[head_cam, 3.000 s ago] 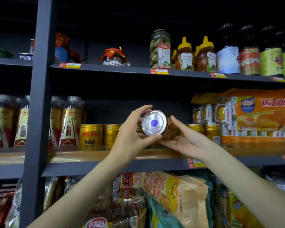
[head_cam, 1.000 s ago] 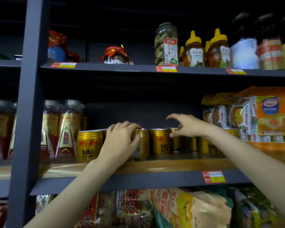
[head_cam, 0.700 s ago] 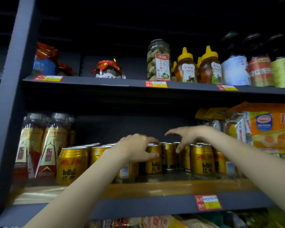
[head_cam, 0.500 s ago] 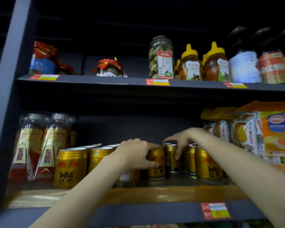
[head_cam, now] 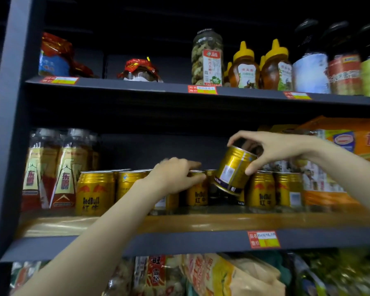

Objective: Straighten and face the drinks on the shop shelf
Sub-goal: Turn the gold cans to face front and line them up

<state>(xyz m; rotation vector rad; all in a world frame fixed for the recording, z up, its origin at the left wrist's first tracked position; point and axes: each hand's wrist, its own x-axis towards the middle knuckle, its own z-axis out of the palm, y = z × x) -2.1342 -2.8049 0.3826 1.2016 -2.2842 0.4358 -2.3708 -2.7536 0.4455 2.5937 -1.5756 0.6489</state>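
While facing is mid-run, status as below:

Progress: roughly midway, as a judgement. Row of gold cans point(head_cam: 203, 189) upright on the middle shelf point(head_cam: 201, 222); several show the logo side forward, e.g. leftmost can point(head_cam: 94, 193) and the can right of the gap point(head_cam: 262, 190).
Left to do: lifted can point(head_cam: 233, 169) off the shelf, not yet seated. Can behind the left forearm point(head_cam: 165, 201) shows a pale label patch, likely turned wrong way. Far-right can point(head_cam: 288, 189) also shows a barcode side. Rear ranks too dark to judge.
Lifted can: tilted, top leaning up and right, base down-left, hanging just above a gap in the row. Barcode and print side faces the camera, so needs a turn before setting down.
Right hand point(head_cam: 273, 149): grasping the lifted can at its upper end. Thumb point(head_cam: 252, 167) pressed on the near wall, index finger arched over the top rim, other fingers curled behind. Pinch-type hold, not a full wrap.
Left hand point(head_cam: 175, 178): on the row, resting on the can tops just left of the gap. Fingers extended toward the gap, slightly motion-blurred; whether clenched round a can or only touching, cannot tell.
Neighbours: tall bottles point(head_cam: 53, 167) at the shelf's left end, orange carton point(head_cam: 350, 159) at the right end, both apart from the working gap.
Risk: tilted base near the neighbouring can rims; could knock one on the way down.
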